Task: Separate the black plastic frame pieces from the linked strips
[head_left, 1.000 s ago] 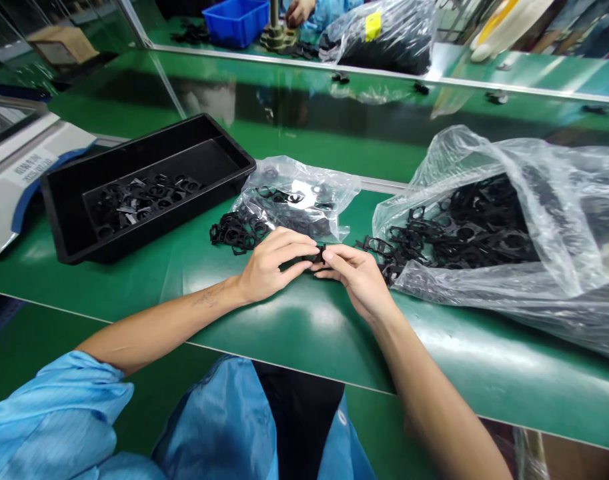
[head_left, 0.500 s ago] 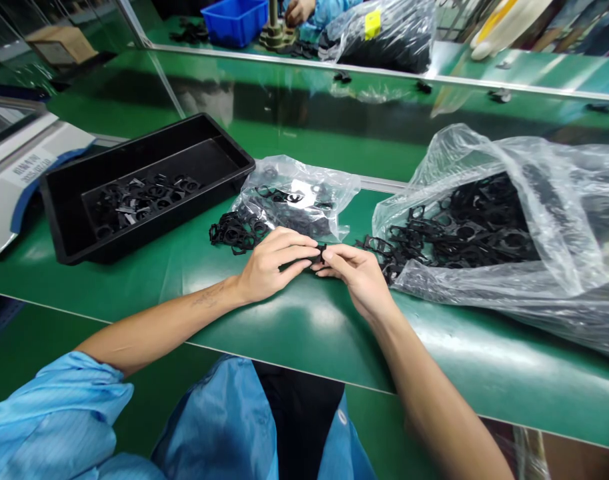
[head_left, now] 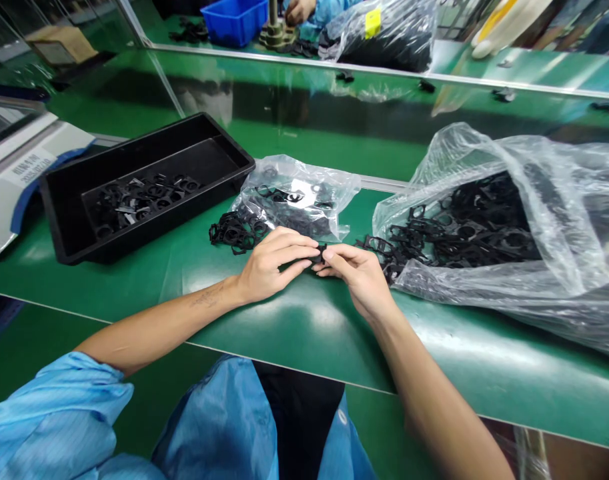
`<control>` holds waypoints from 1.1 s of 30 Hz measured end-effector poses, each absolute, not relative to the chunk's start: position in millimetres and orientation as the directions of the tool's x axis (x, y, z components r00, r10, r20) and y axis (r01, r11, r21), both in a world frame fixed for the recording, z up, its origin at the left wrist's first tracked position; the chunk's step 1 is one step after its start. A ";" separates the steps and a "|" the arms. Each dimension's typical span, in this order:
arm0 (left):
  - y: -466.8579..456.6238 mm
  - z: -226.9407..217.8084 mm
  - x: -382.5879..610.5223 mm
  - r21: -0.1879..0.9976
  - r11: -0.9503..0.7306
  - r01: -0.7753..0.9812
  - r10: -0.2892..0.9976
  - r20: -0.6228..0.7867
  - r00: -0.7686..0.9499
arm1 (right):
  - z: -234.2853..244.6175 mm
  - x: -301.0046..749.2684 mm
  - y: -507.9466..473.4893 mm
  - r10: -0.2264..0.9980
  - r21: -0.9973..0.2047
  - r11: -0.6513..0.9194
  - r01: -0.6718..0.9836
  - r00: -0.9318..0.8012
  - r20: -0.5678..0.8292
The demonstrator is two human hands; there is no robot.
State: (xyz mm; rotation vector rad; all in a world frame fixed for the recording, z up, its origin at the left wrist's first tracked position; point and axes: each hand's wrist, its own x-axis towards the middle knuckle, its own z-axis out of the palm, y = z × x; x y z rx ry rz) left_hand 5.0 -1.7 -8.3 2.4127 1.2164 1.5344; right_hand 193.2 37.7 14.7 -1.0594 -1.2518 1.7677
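Nearest you, blue sleeves (head_left: pixel 59 407), bare forearms, then the green tabletop (head_left: pixel 304 327). Your left hand (head_left: pixel 274 263) and right hand (head_left: pixel 357 277) meet just over it, the small black part (head_left: pixel 321 253) between their fingertips. Right thumb and fingers pinch its right side, gap closed down to the part's thickness. Left thumb and index stand slightly apart at its left side, the other left fingers loosely extended; can't tell if that hand really grips or only steadies. Most of the part is hidden, so shape unclear.

Handling, my guess: very light, stiff molded plastic, little give. Probably a bit slick, so use fingertip pads, not nails. If it's like the loose black frames (head_left: pixel 238 230) left of your hands, it has thin bars around openings; those could bend or snap, so take hold at opposite thicker edges and squeeze lightly.

Past your hands: small clear bag (head_left: pixel 347 185) with more black pieces, just behind the loose frames. Right, the large clear bag (head_left: pixel 459 147), frames spilling from its mouth; these look tangled, so lift one by its rim rather than tug. Left, the black tray (head_left: pixel 204 123), black pieces lying in it. Farthest, across the divider, a blue bin (head_left: pixel 237 27) and a co-worker's hand (head_left: pixel 300 11).
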 end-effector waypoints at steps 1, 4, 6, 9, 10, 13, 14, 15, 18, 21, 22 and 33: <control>-1.8 -8.1 5.1 0.411 -0.693 0.592 0.624 0.754 0.207 | 14.7 193.1 37.9 0.888 -0.957 -0.275 -0.092 -0.406 -0.216; -2.1 -7.8 5.5 0.410 -0.694 0.592 0.621 0.757 0.205 | 14.5 192.8 38.3 0.891 -0.955 -0.279 -0.101 -0.399 -0.218; -2.1 -8.0 5.5 0.416 -0.692 0.590 0.625 0.754 0.201 | 14.5 192.6 38.2 0.893 -0.956 -0.278 -0.098 -0.394 -0.219; -2.1 -8.8 4.9 0.424 -0.689 0.589 0.633 0.747 0.203 | 15.0 192.4 37.7 0.897 -0.958 -0.271 -0.091 -0.384 -0.217; -2.0 -9.0 4.6 0.425 -0.686 0.590 0.636 0.744 0.204 | 15.3 192.3 37.6 0.899 -0.959 -0.269 -0.090 -0.382 -0.216; -2.0 -9.5 4.0 0.426 -0.680 0.597 0.642 0.739 0.204 | 16.5 192.0 37.4 0.900 -0.961 -0.263 -0.081 -0.379 -0.214; -2.1 -9.5 4.0 0.426 -0.678 0.599 0.644 0.737 0.204 | 16.8 192.0 37.3 0.900 -0.962 -0.260 -0.077 -0.379 -0.213; -2.1 -9.4 4.1 0.427 -0.676 0.601 0.646 0.736 0.203 | 17.0 192.1 37.3 0.900 -0.963 -0.259 -0.074 -0.380 -0.213; -2.6 -9.3 4.4 0.433 -0.664 0.609 0.657 0.728 0.198 | 16.6 192.7 37.3 0.899 -0.962 -0.264 -0.073 -0.380 -0.217; -3.1 -9.3 4.3 0.446 -0.650 0.615 0.672 0.716 0.191 | 15.4 193.2 37.1 0.891 -0.959 -0.275 -0.073 -0.393 -0.226; -3.2 -9.3 4.1 0.450 -0.648 0.614 0.675 0.712 0.190 | 15.1 193.1 37.1 0.889 -0.957 -0.279 -0.073 -0.397 -0.229; -3.2 -9.7 4.0 0.465 -0.660 0.591 0.671 0.718 0.185 | 16.9 191.3 35.8 0.866 -0.936 -0.336 -0.103 -0.424 -0.264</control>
